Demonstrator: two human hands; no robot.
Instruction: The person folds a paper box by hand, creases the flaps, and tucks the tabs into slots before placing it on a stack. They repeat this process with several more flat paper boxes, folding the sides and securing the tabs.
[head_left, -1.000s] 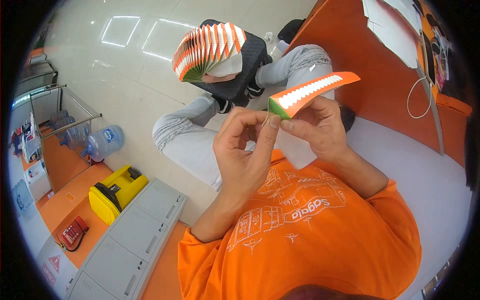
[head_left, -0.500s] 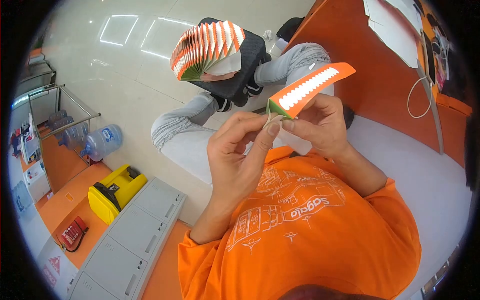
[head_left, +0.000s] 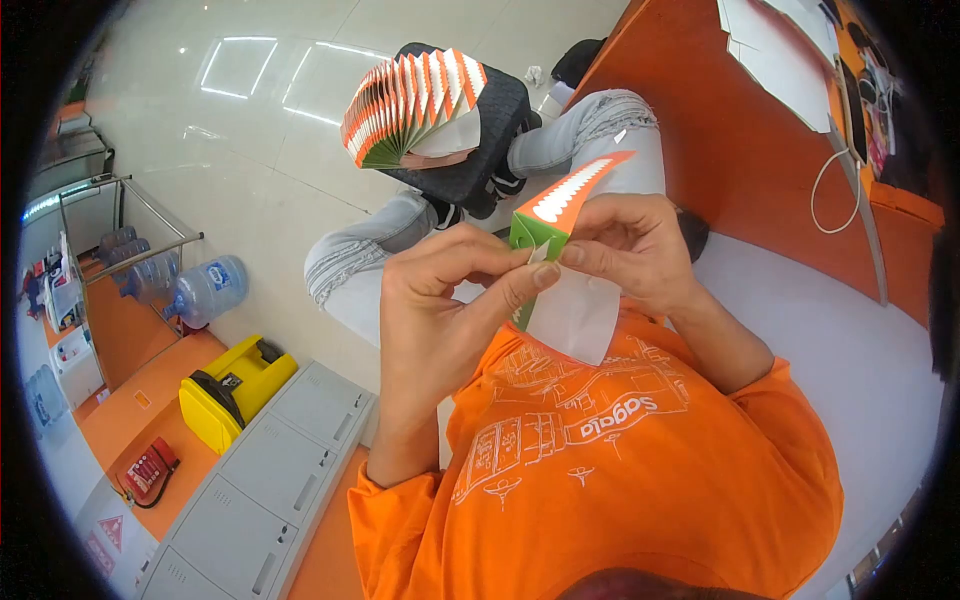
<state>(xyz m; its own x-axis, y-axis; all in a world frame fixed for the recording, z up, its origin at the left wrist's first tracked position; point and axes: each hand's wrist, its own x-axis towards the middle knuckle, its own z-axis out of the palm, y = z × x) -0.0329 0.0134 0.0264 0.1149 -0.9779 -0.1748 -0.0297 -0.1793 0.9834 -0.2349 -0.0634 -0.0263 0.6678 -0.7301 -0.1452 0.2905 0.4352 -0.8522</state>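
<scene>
Between my hands is a folded card piece (head_left: 568, 203), orange with a white scalloped strip, a green end panel and a pale flap hanging down. My left hand (head_left: 445, 300) pinches the lower corner of the green panel between thumb and fingers. On the other side, my right hand (head_left: 635, 250) grips the same card by its fold, the thumb near my left thumb tip. The fingertips partly cover the fold. Beyond my hands, a fanned stack of similar cards (head_left: 415, 105) rests on a black padded stool (head_left: 490, 150).
Large water bottles (head_left: 208, 287) stand on the floor at left, near a yellow bin (head_left: 232, 395) and grey lockers (head_left: 255, 480). An orange panel (head_left: 720, 120) rises at right. White sheets (head_left: 780, 65) and a white cable (head_left: 825, 200) lie along the desk edge.
The card has turned and tilted: its orange panel is foreshortened, and more of the green end and pale flap shows. My left hand has shifted slightly left and lower.
</scene>
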